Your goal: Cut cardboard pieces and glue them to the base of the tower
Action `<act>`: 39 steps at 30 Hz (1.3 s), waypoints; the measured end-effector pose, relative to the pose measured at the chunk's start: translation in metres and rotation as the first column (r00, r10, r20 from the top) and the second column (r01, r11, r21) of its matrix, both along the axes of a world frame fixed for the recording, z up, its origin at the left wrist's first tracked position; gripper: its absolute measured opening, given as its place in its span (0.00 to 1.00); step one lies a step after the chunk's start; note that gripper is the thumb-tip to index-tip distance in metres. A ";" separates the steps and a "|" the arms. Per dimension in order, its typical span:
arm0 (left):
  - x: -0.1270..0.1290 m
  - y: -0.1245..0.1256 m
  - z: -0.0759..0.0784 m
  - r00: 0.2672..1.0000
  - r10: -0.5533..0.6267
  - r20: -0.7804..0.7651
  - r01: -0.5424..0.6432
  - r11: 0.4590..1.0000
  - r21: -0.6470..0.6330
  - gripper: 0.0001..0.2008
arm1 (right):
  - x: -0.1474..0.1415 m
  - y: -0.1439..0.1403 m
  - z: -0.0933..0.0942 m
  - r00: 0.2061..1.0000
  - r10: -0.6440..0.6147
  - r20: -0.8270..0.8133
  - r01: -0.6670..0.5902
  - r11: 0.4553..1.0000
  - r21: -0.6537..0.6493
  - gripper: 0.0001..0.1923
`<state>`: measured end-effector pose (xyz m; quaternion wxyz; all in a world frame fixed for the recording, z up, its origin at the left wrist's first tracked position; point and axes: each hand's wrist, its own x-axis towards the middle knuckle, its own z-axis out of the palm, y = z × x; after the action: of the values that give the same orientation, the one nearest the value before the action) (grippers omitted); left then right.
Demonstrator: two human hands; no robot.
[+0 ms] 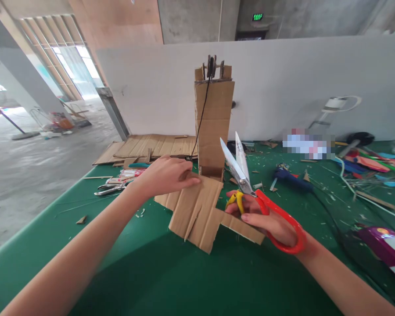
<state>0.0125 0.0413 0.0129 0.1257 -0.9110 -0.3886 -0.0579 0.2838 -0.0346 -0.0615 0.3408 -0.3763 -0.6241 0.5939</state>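
My left hand [171,174] is closed on the upper edge of a cut piece of cardboard [197,215], its thumb lying over the near face. The piece has an uneven outline, with a narrow arm reaching out to the right, and tilts above the table. A pair of scissors [245,180] with red and yellow handles is in my right hand [266,219]; the blades are spread and point up and away from me. That hand is by the cardboard's narrow arm, and I cannot tell whether it also grips it. Just behind stands a tall cardboard tower [215,118].
A black cord [202,116] hangs from the wheels atop the tower. Pliers [112,189] and flat cardboard sheets [154,145] lie left. A blue glue gun [292,179] with a trailing cable and a purple device [385,248] are right. Scraps litter the green table [134,267].
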 end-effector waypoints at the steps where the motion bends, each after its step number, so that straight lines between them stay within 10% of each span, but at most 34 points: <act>1: -0.004 0.003 0.000 1.000 -0.001 0.008 0.001 1.000 0.000 0.21 | 0.006 0.000 0.002 0.999 -0.005 0.031 0.004 1.000 0.029 0.24; 7: -0.023 0.013 0.006 0.999 0.047 0.005 -0.047 0.984 0.172 0.19 | 0.052 0.000 0.026 0.897 0.010 0.443 -0.159 0.940 0.301 0.27; 18: -0.031 0.008 0.018 0.992 0.108 0.065 -0.124 0.929 0.349 0.20 | 0.028 -0.009 0.033 0.516 -0.112 0.849 -0.197 0.950 0.244 0.39; 39: -0.018 0.001 0.016 0.997 0.074 0.026 -0.078 0.933 0.352 0.20 | 0.007 -0.005 0.023 0.435 -0.240 0.868 -0.323 0.858 0.399 0.42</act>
<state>-0.0057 0.0423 0.0291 0.2868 -0.8576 -0.4075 -0.1275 0.2906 -0.0400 -0.0382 0.0272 -0.5115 -0.8502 0.1215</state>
